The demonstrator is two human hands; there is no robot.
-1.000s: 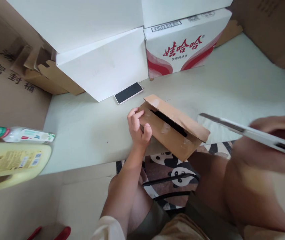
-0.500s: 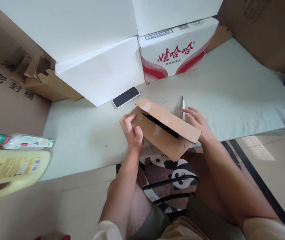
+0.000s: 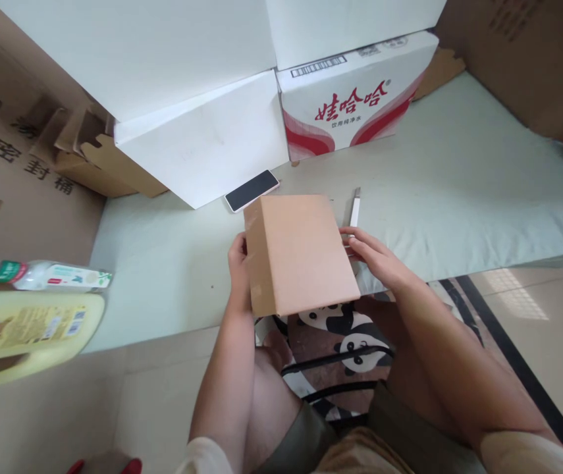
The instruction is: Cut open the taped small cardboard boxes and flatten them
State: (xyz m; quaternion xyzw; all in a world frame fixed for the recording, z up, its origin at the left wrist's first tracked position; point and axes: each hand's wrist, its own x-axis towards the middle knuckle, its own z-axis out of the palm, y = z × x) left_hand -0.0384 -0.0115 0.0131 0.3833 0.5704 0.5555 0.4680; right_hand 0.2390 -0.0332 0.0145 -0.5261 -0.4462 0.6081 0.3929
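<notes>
A pale green cloth covers the tabletop point(image 3: 172, 283), with a large white box point(image 3: 212, 141) and a red-and-white water carton point(image 3: 355, 122) standing along its far side. The cardboard box point(image 3: 313, 253) sits at the table's middle, its near end reaching past the near edge, over the person's lap. The left hand point(image 3: 238, 263) curls against its left side; the fingertips are hidden behind it, so how firmly they hold cannot be told. The right hand point(image 3: 375, 260) has its fingers stretched loosely to the box's right edge; whether they grip is unclear.

With the near end overhanging, a loose hold on either side could let the box tip toward the lap. The white-handled cutter point(image 3: 355, 207) lies just beside the right fingers; a careless sweep there could knock it or nick a finger if its blade is out, which is too small to tell. The phone point(image 3: 252, 190), just past the box's far left corner, could be bumped if the box slides away.
</notes>
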